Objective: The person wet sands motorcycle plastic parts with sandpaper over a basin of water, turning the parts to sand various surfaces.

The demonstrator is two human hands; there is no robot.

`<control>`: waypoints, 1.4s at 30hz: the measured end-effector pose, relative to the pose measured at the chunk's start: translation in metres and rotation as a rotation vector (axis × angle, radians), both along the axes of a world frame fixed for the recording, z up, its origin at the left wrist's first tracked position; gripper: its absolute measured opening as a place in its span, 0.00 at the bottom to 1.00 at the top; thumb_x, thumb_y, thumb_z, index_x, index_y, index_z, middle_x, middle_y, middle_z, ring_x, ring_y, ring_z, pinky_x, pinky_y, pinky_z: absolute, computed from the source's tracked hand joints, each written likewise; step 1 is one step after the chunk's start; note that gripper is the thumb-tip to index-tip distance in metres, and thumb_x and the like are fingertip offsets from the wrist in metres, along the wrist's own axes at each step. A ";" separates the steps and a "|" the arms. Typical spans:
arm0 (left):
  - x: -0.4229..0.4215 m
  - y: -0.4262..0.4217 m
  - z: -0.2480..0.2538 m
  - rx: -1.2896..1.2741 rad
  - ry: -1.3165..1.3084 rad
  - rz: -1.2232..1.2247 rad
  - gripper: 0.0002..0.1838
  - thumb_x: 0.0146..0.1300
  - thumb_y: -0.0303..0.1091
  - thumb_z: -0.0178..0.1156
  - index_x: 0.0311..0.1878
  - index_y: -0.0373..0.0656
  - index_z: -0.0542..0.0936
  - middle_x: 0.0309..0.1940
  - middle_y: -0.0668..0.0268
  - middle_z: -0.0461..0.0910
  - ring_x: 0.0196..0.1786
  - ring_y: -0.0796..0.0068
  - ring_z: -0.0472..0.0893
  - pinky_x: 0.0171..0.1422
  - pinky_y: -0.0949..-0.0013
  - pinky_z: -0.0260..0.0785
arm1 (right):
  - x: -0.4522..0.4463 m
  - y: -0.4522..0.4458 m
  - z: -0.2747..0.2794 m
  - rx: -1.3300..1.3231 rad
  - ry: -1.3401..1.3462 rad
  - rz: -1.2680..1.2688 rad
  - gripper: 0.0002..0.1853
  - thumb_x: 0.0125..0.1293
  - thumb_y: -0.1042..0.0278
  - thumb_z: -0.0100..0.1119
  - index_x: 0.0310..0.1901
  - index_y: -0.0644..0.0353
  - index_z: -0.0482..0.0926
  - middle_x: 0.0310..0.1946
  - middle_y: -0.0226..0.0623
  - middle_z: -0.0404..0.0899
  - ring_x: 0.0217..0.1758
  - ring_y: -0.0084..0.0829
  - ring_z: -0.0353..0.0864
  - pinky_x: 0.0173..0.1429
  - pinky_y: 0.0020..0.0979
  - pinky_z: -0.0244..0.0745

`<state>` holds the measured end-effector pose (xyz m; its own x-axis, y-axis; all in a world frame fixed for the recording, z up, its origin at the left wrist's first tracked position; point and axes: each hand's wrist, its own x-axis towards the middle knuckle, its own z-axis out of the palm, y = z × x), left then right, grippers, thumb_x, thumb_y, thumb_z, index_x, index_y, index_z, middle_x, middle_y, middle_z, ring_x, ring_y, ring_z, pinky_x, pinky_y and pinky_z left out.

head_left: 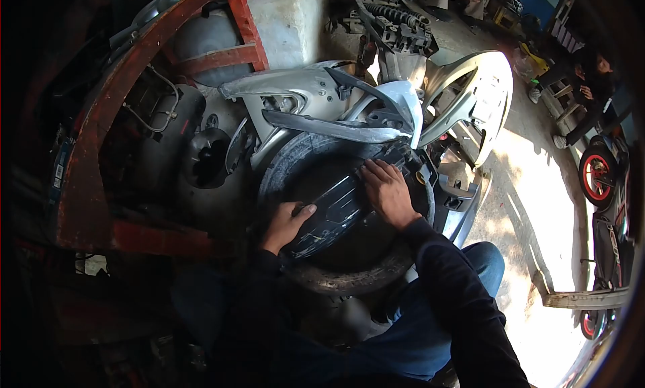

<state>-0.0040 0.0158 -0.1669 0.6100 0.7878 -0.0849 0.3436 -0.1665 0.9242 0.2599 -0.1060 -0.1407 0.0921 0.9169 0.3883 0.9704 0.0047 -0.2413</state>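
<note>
Nearest, the wearer's legs in blue trousers are bent at the near side of a worn tyre. A long black plastic panel, scuffed and scratched, lies slanted across the tyre's opening, its left end nearer than its right. The left hand is at the panel's near left end, thumb extended toward its upper face; its fingers are largely hidden, and whether they pinch the edge cannot be told. The right hand rests back upward on the panel's far right part, fingers side by side; its thumb is out of sight, so a grip cannot be confirmed. Beyond the tyre's far side are silver body panels, with a pale curved fairing to the right. A rusty red metal frame stands at left. At right, on the sunlit floor, is a motorcycle with a red-rimmed wheel. Another person is at the far right. A coil spring lies at the far centre.
</note>
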 end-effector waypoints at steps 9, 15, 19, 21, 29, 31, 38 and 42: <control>0.014 -0.006 0.009 0.121 0.074 0.102 0.23 0.69 0.46 0.66 0.33 0.29 0.84 0.22 0.58 0.82 0.27 0.74 0.78 0.37 0.65 0.69 | -0.003 -0.020 0.012 -0.150 0.001 -0.032 0.26 0.71 0.62 0.56 0.70 0.50 0.75 0.75 0.30 0.69 0.85 0.51 0.50 0.81 0.70 0.36; 0.016 -0.011 0.022 0.152 0.223 0.122 0.25 0.68 0.48 0.67 0.34 0.28 0.85 0.26 0.45 0.84 0.30 0.58 0.86 0.38 0.61 0.74 | 0.005 -0.039 0.012 -0.172 -0.040 -0.034 0.25 0.74 0.61 0.54 0.71 0.49 0.74 0.77 0.28 0.67 0.86 0.51 0.46 0.80 0.71 0.33; 0.019 -0.011 0.009 0.237 0.137 0.169 0.28 0.66 0.52 0.69 0.35 0.28 0.85 0.27 0.45 0.84 0.31 0.55 0.86 0.39 0.60 0.73 | -0.008 -0.021 0.000 -0.128 0.053 -0.144 0.24 0.74 0.62 0.55 0.71 0.50 0.75 0.76 0.30 0.69 0.86 0.53 0.46 0.80 0.71 0.34; 0.020 -0.012 0.013 0.167 0.181 0.152 0.28 0.66 0.52 0.69 0.35 0.28 0.85 0.28 0.45 0.85 0.32 0.53 0.87 0.40 0.59 0.74 | -0.010 -0.025 0.000 -0.098 0.126 -0.097 0.24 0.74 0.62 0.54 0.70 0.50 0.76 0.75 0.31 0.70 0.86 0.54 0.46 0.80 0.72 0.34; 0.018 -0.013 0.010 0.193 0.127 0.172 0.25 0.67 0.49 0.68 0.33 0.29 0.85 0.26 0.46 0.84 0.28 0.51 0.84 0.37 0.59 0.72 | -0.004 -0.026 0.008 -0.107 -0.007 -0.164 0.24 0.73 0.62 0.55 0.70 0.49 0.76 0.76 0.29 0.69 0.86 0.57 0.45 0.79 0.74 0.35; 0.021 -0.015 0.016 0.222 0.119 0.177 0.25 0.67 0.49 0.68 0.32 0.29 0.84 0.25 0.46 0.83 0.28 0.52 0.84 0.36 0.59 0.71 | 0.007 -0.024 0.008 -0.144 -0.048 -0.302 0.24 0.73 0.61 0.54 0.70 0.49 0.76 0.76 0.28 0.69 0.86 0.57 0.45 0.79 0.73 0.35; 0.017 -0.013 0.000 0.216 0.101 0.159 0.25 0.67 0.48 0.69 0.30 0.29 0.82 0.21 0.45 0.79 0.22 0.59 0.80 0.32 0.59 0.67 | 0.008 -0.036 0.008 -0.182 0.046 -0.296 0.23 0.75 0.63 0.52 0.70 0.49 0.76 0.76 0.28 0.69 0.86 0.56 0.45 0.79 0.74 0.31; 0.018 -0.016 -0.002 0.207 0.055 0.177 0.25 0.67 0.48 0.69 0.28 0.29 0.82 0.19 0.47 0.77 0.21 0.64 0.78 0.31 0.60 0.65 | -0.024 -0.043 -0.010 -0.129 0.077 -0.166 0.23 0.74 0.60 0.54 0.70 0.47 0.76 0.76 0.26 0.69 0.85 0.57 0.46 0.78 0.75 0.34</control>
<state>0.0140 0.0002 -0.1691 0.4604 0.8857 0.0599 0.4325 -0.2827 0.8562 0.2360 -0.1490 -0.1504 0.2706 0.9285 0.2544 0.9340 -0.1891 -0.3031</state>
